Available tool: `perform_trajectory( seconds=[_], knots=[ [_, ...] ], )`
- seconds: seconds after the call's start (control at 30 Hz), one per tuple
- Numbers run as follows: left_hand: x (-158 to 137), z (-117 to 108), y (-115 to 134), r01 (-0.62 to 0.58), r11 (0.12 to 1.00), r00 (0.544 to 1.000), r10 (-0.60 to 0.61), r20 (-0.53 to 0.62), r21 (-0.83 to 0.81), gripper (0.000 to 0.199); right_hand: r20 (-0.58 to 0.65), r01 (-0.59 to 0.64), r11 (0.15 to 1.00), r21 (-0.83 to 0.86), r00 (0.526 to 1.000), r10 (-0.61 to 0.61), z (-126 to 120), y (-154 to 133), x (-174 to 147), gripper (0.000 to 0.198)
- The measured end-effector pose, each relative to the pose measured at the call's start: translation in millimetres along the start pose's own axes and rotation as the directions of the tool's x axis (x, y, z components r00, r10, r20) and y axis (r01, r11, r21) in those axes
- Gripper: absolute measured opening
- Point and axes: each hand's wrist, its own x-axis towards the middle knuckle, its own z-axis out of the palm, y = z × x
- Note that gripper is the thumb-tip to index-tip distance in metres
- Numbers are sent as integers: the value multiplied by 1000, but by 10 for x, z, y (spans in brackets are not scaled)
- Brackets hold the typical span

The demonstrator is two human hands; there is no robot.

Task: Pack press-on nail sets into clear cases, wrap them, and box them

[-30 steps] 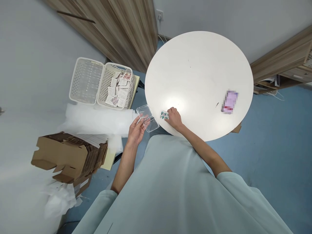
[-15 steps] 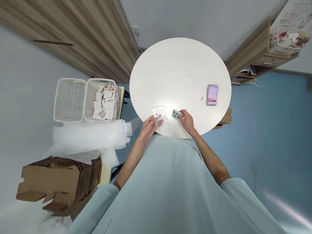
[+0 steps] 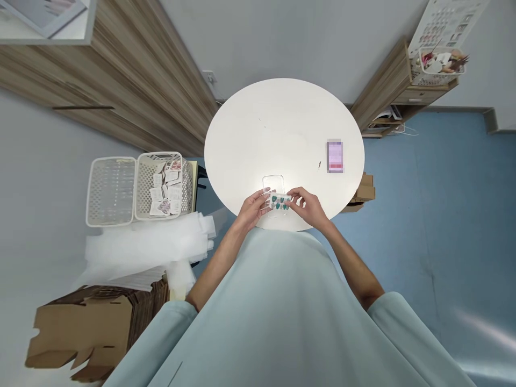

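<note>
Left hand (image 3: 251,209) gripping clear case (image 3: 273,181), lid open, at near edge of white table (image 3: 278,118). Right hand (image 3: 309,208) pinching green-studded card (image 3: 279,201), holding it over case.

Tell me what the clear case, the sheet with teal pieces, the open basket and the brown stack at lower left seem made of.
Clear case: probably hard, glossy plastic; the white table shows through.
Sheet with teal pieces: pale, perhaps plastic; too small to be sure.
Open basket: likely moulded plastic; evenly perforated walls.
Brown stack: looks like matte cardboard; cut flaps, layered edges.
</note>
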Motion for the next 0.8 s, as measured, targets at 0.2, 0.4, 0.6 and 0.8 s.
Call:
perform_trajectory(
  seconds=[0.2, 0.4, 0.6, 0.8],
  knots=[
    [-40, 41, 20, -25, 1000, 999, 24, 28, 18, 50, 42, 48, 997, -52, 998, -46, 24, 47, 20, 23],
    [-51, 47, -17, -13, 1000, 1000, 13, 25, -10, 51, 61, 56, 996, -70, 997, -51, 6, 75, 23, 22],
    [-64, 80, 45, 3, 1000, 999, -2, 41, -27, 49, 105, 66, 992, -104, 993, -55, 24, 117, 26, 23],
    [-90, 148, 169, -3, 1000, 997, 3, 76, -1, 50, 114, 125, 968, -219, 988, -102, -30, 99, 2, 21]
  ],
)
